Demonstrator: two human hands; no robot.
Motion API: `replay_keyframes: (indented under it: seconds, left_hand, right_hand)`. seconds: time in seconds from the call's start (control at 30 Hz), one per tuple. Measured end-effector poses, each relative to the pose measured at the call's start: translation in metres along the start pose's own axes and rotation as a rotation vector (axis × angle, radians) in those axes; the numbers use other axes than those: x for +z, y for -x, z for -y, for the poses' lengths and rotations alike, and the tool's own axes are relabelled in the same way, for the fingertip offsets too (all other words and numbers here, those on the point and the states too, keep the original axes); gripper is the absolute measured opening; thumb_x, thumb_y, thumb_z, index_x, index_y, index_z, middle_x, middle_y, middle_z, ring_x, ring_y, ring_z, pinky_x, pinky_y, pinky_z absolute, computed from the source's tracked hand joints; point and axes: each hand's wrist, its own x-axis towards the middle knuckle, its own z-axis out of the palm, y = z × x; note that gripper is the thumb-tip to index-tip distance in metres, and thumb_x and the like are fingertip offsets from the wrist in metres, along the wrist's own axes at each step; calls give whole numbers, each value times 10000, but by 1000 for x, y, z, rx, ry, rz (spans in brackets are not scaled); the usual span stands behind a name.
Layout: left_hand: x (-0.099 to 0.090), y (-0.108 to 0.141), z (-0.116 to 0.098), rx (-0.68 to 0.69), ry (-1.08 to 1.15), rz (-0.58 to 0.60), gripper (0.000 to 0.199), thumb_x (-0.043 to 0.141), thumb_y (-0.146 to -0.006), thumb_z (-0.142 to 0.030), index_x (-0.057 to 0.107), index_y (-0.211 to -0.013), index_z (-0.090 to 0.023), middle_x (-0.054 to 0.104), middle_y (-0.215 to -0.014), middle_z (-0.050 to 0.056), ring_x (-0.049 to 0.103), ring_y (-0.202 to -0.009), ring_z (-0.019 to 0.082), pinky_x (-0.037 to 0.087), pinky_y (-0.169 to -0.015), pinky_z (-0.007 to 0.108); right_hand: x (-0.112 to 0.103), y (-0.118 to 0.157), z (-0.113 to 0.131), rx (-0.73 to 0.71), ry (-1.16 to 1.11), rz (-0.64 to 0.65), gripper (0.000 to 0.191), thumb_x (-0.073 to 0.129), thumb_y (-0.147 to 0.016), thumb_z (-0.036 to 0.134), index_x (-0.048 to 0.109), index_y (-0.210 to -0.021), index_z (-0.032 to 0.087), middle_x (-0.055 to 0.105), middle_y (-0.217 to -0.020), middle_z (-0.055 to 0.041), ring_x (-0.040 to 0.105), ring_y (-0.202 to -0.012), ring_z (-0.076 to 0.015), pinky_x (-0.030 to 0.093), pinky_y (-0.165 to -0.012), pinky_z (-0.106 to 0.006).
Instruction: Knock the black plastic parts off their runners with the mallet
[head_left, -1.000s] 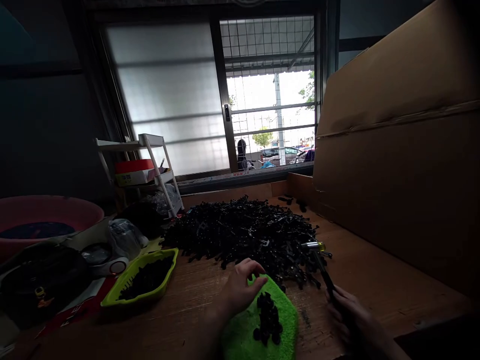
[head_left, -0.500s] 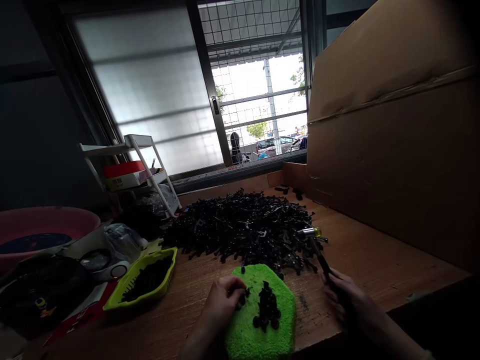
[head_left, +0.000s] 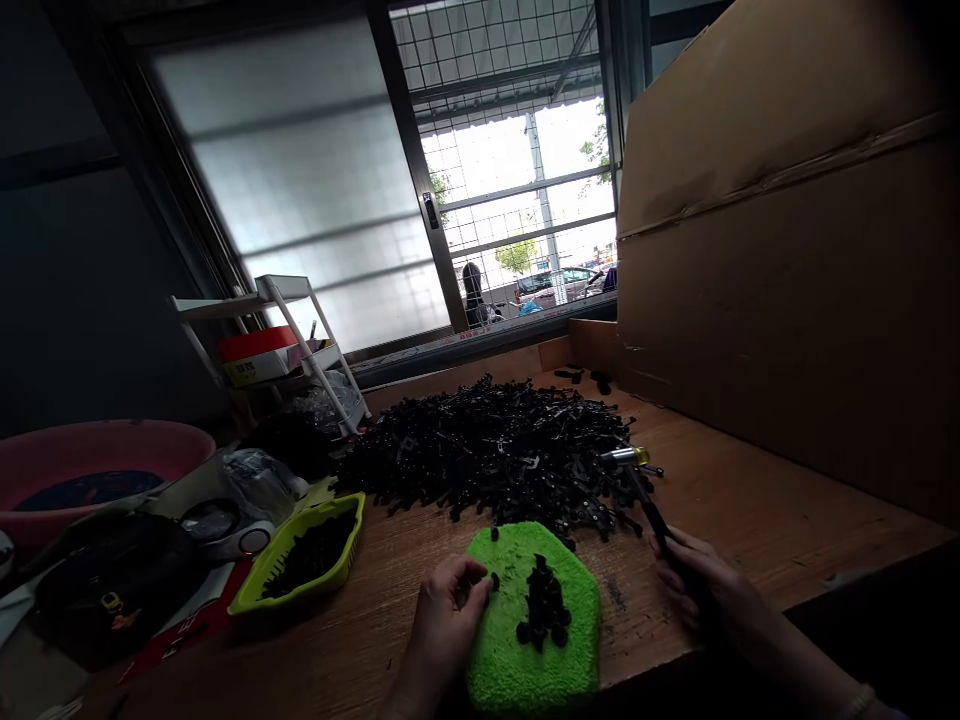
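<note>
My right hand (head_left: pixel 697 570) is wrapped round the black handle of a small hammer (head_left: pixel 649 502). Its silver head with a yellow tip is raised near the right edge of a heap of black parts (head_left: pixel 480 450). At the left edge of a fuzzy green pad (head_left: pixel 510 670), my left hand (head_left: pixel 454 605) has thumb and forefinger pinched on a small black part (head_left: pixel 494 581). A cluster of small black round-ended pieces (head_left: pixel 544 605) lies on the pad, right of that hand. One more small black piece (head_left: pixel 494 533) sits at the pad's far edge.
Left of the pad stands a yellow-green basket (head_left: pixel 358 520) holding black parts. Behind it are a white shelf rack (head_left: pixel 281 290) and a pink basin (head_left: pixel 180 437). A large cardboard box (head_left: pixel 780 280) walls off the right side of the wooden table (head_left: pixel 720 440), below a barred window.
The view has shifted slightly, so most things sit a little further right. My left fingers remain by the pad's left edge, with the small black part showing more clearly. The hammer stays raised.
</note>
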Motion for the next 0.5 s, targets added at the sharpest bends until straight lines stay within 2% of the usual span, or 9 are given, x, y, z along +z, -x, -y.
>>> replay_keyframes:
  seconds: [0.07,0.17,0.33,0.4,0.5]
  left_hand:
    - [0,1,-5,43,-32,22,112,561,-739,-258,635,-771,-180,605,-791,34,550,-716,166,422,-626,255]
    - [1,1,-10,74,-30,45,156,548,-751,-242,657,-853,-197,597,-843,44,553,-781,175,432,-672,265]
    - [0,5,-10,60,63,63,225,505,-791,-326,688,-834,-203,567,-910,66,551,-812,182,449,-633,256]
    - [-3,9,-11,61,91,41,241,497,-798,-347,676,-875,-205,553,-951,70,547,-836,187,457,-644,261]
    - [-3,17,-18,90,52,-22,209,501,-805,-342,651,-862,-209,532,-934,66,519,-919,204,450,-760,300]
  right_hand:
    - [0,0,0,2,-3,-1,230,541,-800,435,456,-761,225,391,-527,60,326,-359,-85,243,-329,-194]
    - [-1,1,0,0,-13,-2,220,535,-811,425,463,-764,223,396,-537,56,343,-371,-91,247,-338,-196]
    - [-1,3,2,-6,-37,-1,210,525,-820,421,482,-785,219,395,-541,54,335,-377,-89,267,-350,-201]
    - [0,4,2,-6,-45,-4,205,524,-821,419,488,-790,219,396,-544,53,337,-383,-90,274,-355,-202]
    - [0,4,3,-4,-55,-3,216,540,-805,429,487,-777,221,392,-542,54,334,-383,-88,272,-352,-200]
